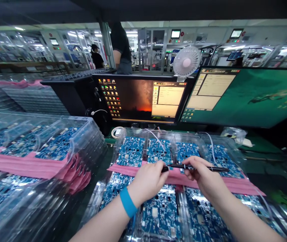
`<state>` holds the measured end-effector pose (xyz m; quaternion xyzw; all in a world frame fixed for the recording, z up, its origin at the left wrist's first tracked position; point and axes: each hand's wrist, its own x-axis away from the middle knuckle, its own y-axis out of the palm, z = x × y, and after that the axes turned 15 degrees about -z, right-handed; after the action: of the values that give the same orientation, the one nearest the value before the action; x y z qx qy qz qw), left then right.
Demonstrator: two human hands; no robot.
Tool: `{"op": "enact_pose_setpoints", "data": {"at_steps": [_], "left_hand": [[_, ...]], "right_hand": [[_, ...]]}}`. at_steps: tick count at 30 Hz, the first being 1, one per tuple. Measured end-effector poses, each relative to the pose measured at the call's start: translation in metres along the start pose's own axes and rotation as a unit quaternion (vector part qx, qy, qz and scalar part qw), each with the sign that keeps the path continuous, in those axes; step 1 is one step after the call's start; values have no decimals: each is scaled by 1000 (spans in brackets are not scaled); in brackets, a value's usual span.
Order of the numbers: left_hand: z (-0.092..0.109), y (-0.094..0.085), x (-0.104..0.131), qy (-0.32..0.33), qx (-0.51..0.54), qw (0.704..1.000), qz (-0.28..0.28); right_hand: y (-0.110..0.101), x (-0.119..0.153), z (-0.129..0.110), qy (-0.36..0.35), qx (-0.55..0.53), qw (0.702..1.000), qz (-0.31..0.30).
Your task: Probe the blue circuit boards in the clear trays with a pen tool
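In my right hand (199, 169) is a slim black marker pen (217, 169), held level between thumb and fingers with its tip pointing left. My left hand (152, 179), a blue band on its wrist, is closed around a short black pen cap (165, 169), just left of the tip. Both hands are above a clear plastic tray (182, 201) of blue circuit boards (158, 215). A pink strip (236, 186) runs across the boards under my hands. White wires lie over some boards at the back.
Stacked clear trays (87, 134) with boards and pink strips stand on the left. Behind the tray are two monitors (143, 101), a small white fan (186, 62), a roll of tape (117, 132) and a plastic bag (235, 134). Two people are farther back.
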<state>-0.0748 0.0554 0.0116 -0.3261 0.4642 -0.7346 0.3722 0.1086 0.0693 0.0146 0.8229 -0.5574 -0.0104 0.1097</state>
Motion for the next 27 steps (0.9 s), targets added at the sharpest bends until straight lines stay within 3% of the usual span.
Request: {"op": "enact_pose_setpoints", "data": {"at_steps": [7, 15, 18, 27], "left_hand": [[0, -1, 2, -19, 15, 1000, 11], [3, -4, 4, 42, -27, 999, -13], [8, -9, 6, 75, -26, 996, -28], [21, -16, 16, 167, 93, 979, -68]], "right_hand": [[5, 0, 6, 12, -61, 998, 11], [9, 6, 16, 41, 91, 995, -14], [16, 8, 23, 51, 75, 995, -35], [32, 29, 41, -77, 23, 990, -117]]}}
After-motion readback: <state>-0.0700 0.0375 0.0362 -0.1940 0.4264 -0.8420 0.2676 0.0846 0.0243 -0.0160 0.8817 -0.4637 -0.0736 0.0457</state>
